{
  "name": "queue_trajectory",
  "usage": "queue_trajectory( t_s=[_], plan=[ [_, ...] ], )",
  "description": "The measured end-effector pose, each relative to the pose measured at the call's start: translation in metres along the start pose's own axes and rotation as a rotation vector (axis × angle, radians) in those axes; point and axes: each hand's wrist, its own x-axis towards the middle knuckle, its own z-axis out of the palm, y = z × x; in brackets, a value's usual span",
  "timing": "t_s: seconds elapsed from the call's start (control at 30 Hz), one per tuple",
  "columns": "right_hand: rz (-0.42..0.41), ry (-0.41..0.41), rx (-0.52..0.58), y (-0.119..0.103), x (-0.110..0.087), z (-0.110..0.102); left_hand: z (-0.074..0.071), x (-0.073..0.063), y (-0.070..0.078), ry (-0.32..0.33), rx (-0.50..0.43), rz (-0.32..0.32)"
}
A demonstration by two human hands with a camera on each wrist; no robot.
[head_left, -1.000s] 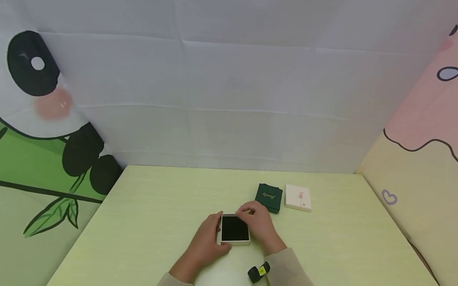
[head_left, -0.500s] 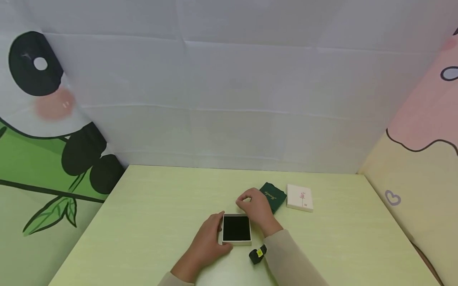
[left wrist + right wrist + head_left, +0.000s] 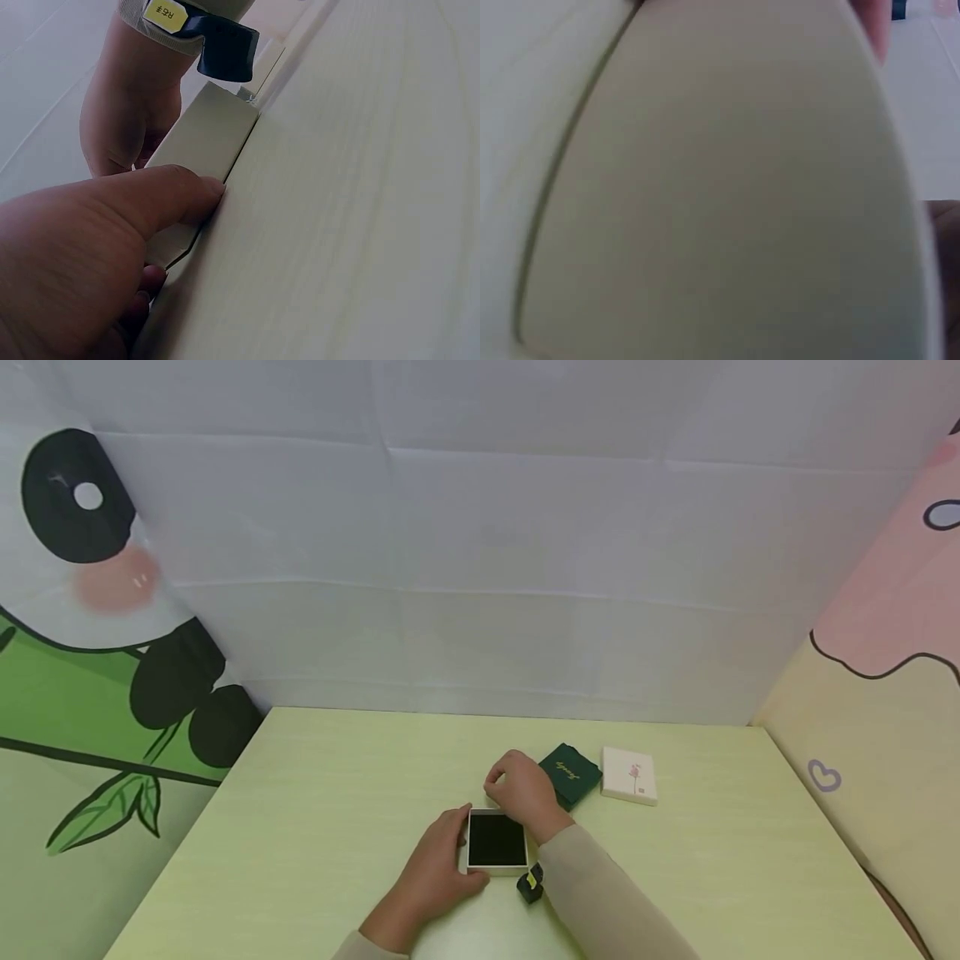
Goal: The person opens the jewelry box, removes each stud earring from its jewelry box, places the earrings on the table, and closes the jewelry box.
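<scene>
A small white box (image 3: 498, 870) with a dark lining lies on the table. My left hand (image 3: 431, 870) grips it, thumb at the near side and fingers along the left side; the left wrist view shows this thumb (image 3: 176, 196) pressed against the pale box wall (image 3: 206, 135). Over the far right part of the box hangs my right hand (image 3: 521, 789), fingers curled and their tips together beyond its far edge. Whether a thin thing sits between those fingertips is too small to tell. The box wall (image 3: 727, 180) fills most of the right wrist view.
Behind the right hand lie dark green pouches or cards (image 3: 570, 772) with gold lettering. To their right is a white lid or flat box (image 3: 628, 775) with a pink flower print. A black camera strap (image 3: 529, 885) hangs at the right wrist. Pale wood-grain table (image 3: 337, 793).
My right hand has moved from the box's top edge away to the far side, then slightly left. The left hand keeps its grip on the box.
</scene>
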Motion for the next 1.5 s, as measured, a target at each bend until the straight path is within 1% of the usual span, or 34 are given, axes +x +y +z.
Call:
queue_trajectory(
  t_s=[0.17,0.5,0.73,0.87,1.0,1.07,1.2,1.3,1.5],
  plan=[
    [-0.002,-0.011,-0.027,-0.001,0.002,0.001,0.000,0.001,0.000,-0.002,0.003,0.009],
    [0.010,-0.052,-0.037,-0.002,0.005,0.001,-0.004,0.000,0.003,-0.017,0.003,-0.009],
    [0.044,-0.067,-0.044,-0.003,0.000,0.008,-0.006,-0.008,0.000,-0.022,0.001,0.004],
    [0.055,-0.078,-0.020,-0.002,-0.003,0.012,-0.007,-0.012,-0.001,-0.027,0.005,0.013],
    [0.053,-0.066,-0.009,-0.002,-0.008,0.016,-0.009,-0.016,-0.002,-0.039,0.001,0.019],
    [0.054,-0.048,-0.006,-0.002,-0.008,0.015,-0.010,-0.016,-0.002,-0.041,-0.001,0.020],
    [0.085,-0.028,0.028,-0.003,-0.012,0.012,-0.010,-0.016,-0.001,-0.047,-0.003,0.006],
    [0.102,-0.016,0.058,-0.003,-0.015,0.009,-0.009,-0.016,-0.001,-0.044,0.000,0.003],
    [0.094,0.023,0.103,0.000,-0.027,0.004,-0.009,-0.016,-0.002,-0.033,0.003,0.011]
  ],
)
